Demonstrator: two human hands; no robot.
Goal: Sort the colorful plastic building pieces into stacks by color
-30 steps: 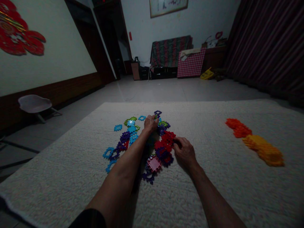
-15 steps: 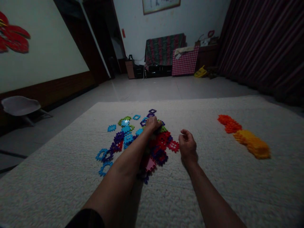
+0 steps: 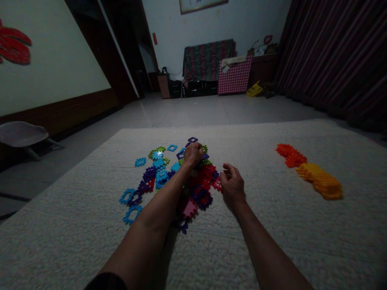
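A heap of flat plastic interlocking tiles (image 3: 169, 177) in blue, purple, red and green lies on a cream rug (image 3: 272, 225). My left hand (image 3: 193, 154) reaches over the far side of the heap, its fingers curled down onto green and purple tiles; what they hold is hidden. At the heap's right edge my right hand (image 3: 232, 184) rests with its fingers bent toward a red tile (image 3: 217, 183), touching it or nearly so. A pink tile (image 3: 190, 208) lies at the near side, beside my left forearm.
A row of orange tiles (image 3: 289, 155) and yellow tiles (image 3: 321, 182) lies on the rug to the right. A low pale stool (image 3: 21, 135) stands on the bare floor at left. Furniture and a checked cloth (image 3: 234, 76) line the far wall; dark curtains hang at right.
My right hand let go of the red cluster, lifted to the right, then came back to the red tile at the heap's edge. The left hand stayed on the far tiles.
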